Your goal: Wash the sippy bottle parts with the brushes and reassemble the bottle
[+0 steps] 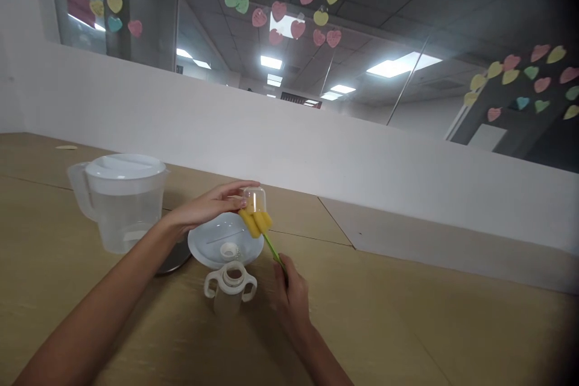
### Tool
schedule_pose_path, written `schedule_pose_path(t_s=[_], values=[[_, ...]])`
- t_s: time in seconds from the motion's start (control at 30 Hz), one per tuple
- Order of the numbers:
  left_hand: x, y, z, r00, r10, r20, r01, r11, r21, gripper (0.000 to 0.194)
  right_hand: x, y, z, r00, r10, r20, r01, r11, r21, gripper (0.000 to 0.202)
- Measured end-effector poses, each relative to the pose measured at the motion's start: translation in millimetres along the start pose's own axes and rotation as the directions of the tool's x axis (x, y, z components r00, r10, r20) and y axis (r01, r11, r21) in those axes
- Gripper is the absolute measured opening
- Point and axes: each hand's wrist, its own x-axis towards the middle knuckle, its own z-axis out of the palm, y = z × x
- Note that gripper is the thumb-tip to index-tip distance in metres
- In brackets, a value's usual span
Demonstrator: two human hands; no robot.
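Note:
My left hand [226,196] holds a small clear cap [256,198] upside down, its opening facing downward, above a white bowl [203,241]. My right hand [292,289] is closed around the green handle of a brush [272,248]. The brush's yellow sponge head [256,223] is at the cap's opening, partly inside it. Below the hands, a bottle with two white handles [228,292] stands upright on the table, its mouth open. A small white ring-shaped part [230,250] lies in the bowl.
A large clear pitcher with a white lid [129,205] stands at the left. Partly hidden by my left forearm, a dark round object [175,258] lies beside the bowl. Behind the wooden table [384,313] are a white wall [203,139] and glass with heart-shaped notes.

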Motion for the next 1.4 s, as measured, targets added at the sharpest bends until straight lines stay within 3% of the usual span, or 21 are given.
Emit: schedule_pose_path(t_s=[0.1, 0.17, 0.23, 0.33, 0.4, 0.5, 0.63, 0.73, 0.83, 0.9, 1.03, 1.23, 1.4], values=[[-5.5, 1.7, 3.8, 0.999, 0.011, 0.046, -0.014, 0.998, 0.068, 0.048, -0.8, -3.8, 0.7, 0.999, 0.047, 0.004, -0.047, 0.997, 0.053, 0.035], [-9.5, 1.0, 9.8, 1.0, 0.026, 0.001, -0.026, 0.986, 0.164, 0.045, -1.8, -3.1, 2.5, 1.0, 0.013, -0.009, -0.013, 1.0, 0.025, 0.035], [-13.0, -0.3, 15.8, 0.996, 0.028, -0.09, 0.003, 0.944, 0.331, 0.041, -2.3, 0.2, 4.1, 0.994, -0.097, -0.049, 0.095, 0.994, -0.047, 0.034], [-14.7, -2.6, 20.7, 0.976, 0.017, -0.216, 0.102, 0.844, 0.526, 0.039, -1.0, 6.2, 3.0, 0.944, -0.316, -0.101, 0.294, 0.938, -0.185, 0.032], [-13.3, -3.4, 20.2, 0.966, 0.006, -0.257, 0.141, 0.824, 0.549, 0.04, 0.9, 8.4, -0.3, 0.904, -0.415, -0.105, 0.374, 0.885, -0.277, 0.031], [-12.2, -0.3, 12.9, 0.966, -0.028, -0.255, 0.163, 0.834, 0.526, 0.043, 3.2, 8.3, -4.7, 0.879, -0.464, -0.111, 0.402, 0.846, -0.351, 0.031], [-21.2, 9.6, -14.7, 0.95, -0.016, -0.313, 0.216, 0.757, 0.617, 0.049, 3.8, 6.0, -4.5, 0.917, -0.384, -0.11, 0.346, 0.901, -0.261, 0.031], [-30.8, 9.2, -43.9, 0.914, 0.043, -0.402, 0.332, 0.489, 0.806, 0.052, 4.5, 5.4, -2.8, 0.952, -0.273, -0.136, 0.253, 0.956, -0.15, 0.03], [-34.0, -2.8, -65.6, 0.89, -0.122, -0.44, 0.456, 0.203, 0.867, 0.054, 6.6, 7.3, -2.5, 0.971, -0.17, -0.17, 0.159, 0.985, -0.072, 0.03], [-32.2, -12.9, -71.8, 0.855, -0.273, -0.441, 0.487, 0.126, 0.864, 0.054, 8.0, 10.0, -2.7, 0.975, -0.134, -0.175, 0.125, 0.99, -0.061, 0.03], [-27.1, -25.2, -71.9, 0.792, -0.443, -0.42, 0.505, 0.087, 0.859, 0.057, 9.5, 14.6, -2.9, 0.982, -0.108, -0.155, 0.098, 0.993, -0.072, 0.032], [-24.0, -36.4, -73.4, 0.769, -0.438, -0.466, 0.548, 0.075, 0.833, 0.045, 12.3, 13.1, -3.2, 0.99, -0.027, -0.14, 0.02, 0.999, -0.049, 0.036], [-14.9, -56.9, -76.5, 0.778, -0.437, -0.45, 0.532, 0.079, 0.843, 0.033, 15.3, 13.9, -4.3, 0.983, 0.096, -0.159, -0.098, 0.995, -0.006, 0.044]])
